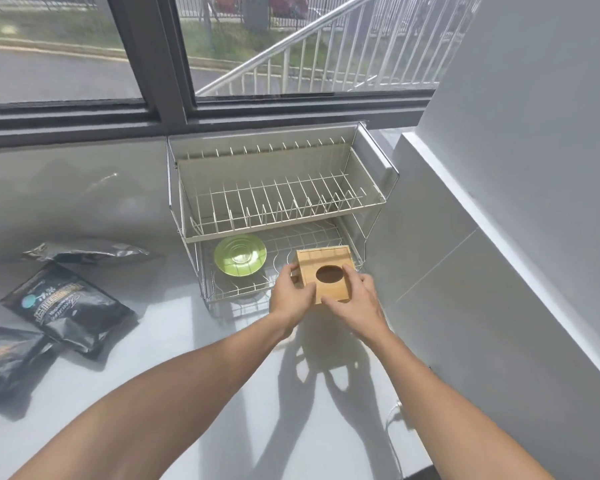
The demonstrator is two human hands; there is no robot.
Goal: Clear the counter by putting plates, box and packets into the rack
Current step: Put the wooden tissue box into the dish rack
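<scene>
where the pale grey counter meets a dark-framed window, a two-tier wire rack stands against the sill, close to the white wall on the right. beyond the glass, a road, grass and white railings are visible. the rack's upper tier holds nothing; on the left of the lower tier a green plate lies flat. three black packets rest on the counter well left of the rack: one printed packet in the middle, a second packet just beside it at the frame edge, and a third packet further back. strong light throws shadows of the arms onto the counter.

both bare forearms reach forward from the bottom of the frame. the left hand and right hand grip a wooden box between them, fingers curled on its left and right sides, thumbs on the near edge. the box, with an oval hole in its top, sits at the front right of the lower tier, beside the plate and apart from it. whether it rests on the wires cannot be told.
</scene>
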